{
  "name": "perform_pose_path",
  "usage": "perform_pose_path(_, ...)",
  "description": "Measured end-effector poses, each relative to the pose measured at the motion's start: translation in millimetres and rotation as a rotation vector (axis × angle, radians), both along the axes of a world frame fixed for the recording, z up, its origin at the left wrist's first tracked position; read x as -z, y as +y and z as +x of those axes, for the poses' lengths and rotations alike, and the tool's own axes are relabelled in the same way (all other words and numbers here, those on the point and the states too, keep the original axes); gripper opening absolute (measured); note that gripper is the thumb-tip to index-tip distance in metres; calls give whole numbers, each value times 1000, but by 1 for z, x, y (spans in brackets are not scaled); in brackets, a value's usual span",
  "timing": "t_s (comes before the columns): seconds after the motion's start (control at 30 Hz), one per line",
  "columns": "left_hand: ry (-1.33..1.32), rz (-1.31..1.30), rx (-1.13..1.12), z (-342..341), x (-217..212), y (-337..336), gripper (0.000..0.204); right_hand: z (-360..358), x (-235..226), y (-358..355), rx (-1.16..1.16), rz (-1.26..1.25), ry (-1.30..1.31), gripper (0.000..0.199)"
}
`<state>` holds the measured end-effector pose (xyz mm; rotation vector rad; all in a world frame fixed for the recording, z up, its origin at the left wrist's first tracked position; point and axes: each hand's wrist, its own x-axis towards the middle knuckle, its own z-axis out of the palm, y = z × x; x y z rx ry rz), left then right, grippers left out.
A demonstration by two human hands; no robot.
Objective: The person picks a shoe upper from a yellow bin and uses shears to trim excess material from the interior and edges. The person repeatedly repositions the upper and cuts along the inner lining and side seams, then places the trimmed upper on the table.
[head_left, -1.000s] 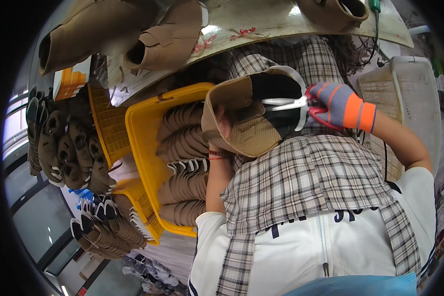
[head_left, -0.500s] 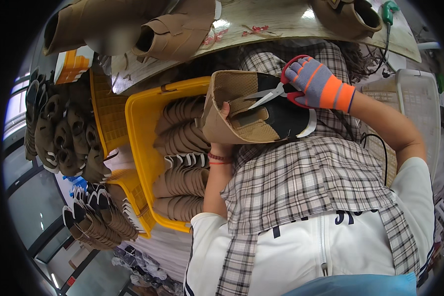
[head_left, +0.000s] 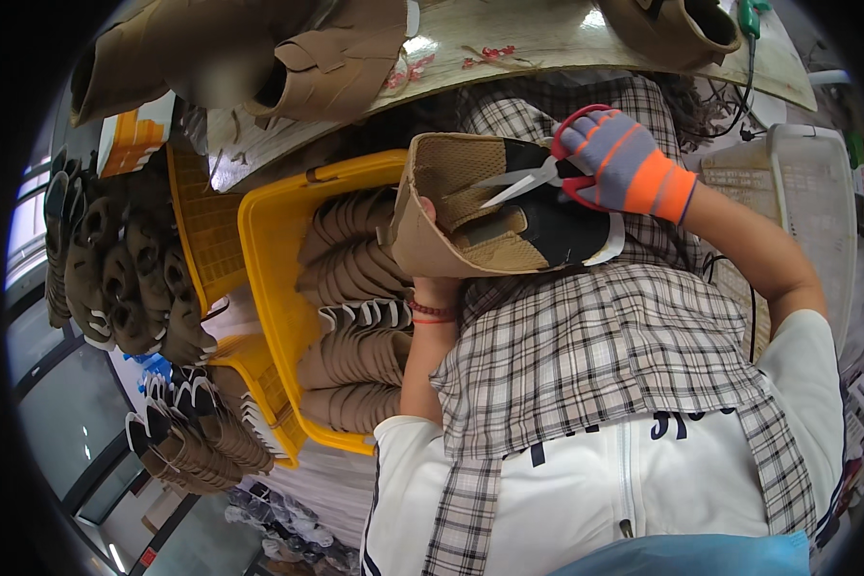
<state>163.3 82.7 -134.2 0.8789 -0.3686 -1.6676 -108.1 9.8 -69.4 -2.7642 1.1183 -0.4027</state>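
My left hand (head_left: 436,290) grips a brown shoe upper (head_left: 420,240) from beneath, above my lap. A fingertip curls over its inside edge, while the shoe hides most of that hand. Tan mesh and black lining show inside the upper, with a white strip at its right end. In a grey and orange striped glove, my right hand (head_left: 626,165) holds scissors (head_left: 530,182) by their red handles. The blades are parted and point left, over the inside of the upper. Whether they touch the lining I cannot tell.
A yellow crate (head_left: 276,317) of stacked brown uppers stands left of my lap. More uppers hang in bunches (head_left: 125,259) farther left. Brown shoe uppers (head_left: 331,62) lie on the worktable (head_left: 451,58) ahead. At the right is a pale plastic crate (head_left: 816,182).
The view has shifted slightly. The fingertip of my left hand sits a little farther left inside the upper. The scissors stay parted over the lining, almost in the same place.
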Motion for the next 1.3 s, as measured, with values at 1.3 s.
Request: perform_pose_path(1.3, -137, 453, 81, 38, -14, 19, 28, 12, 3, 26, 147, 159, 253, 43)
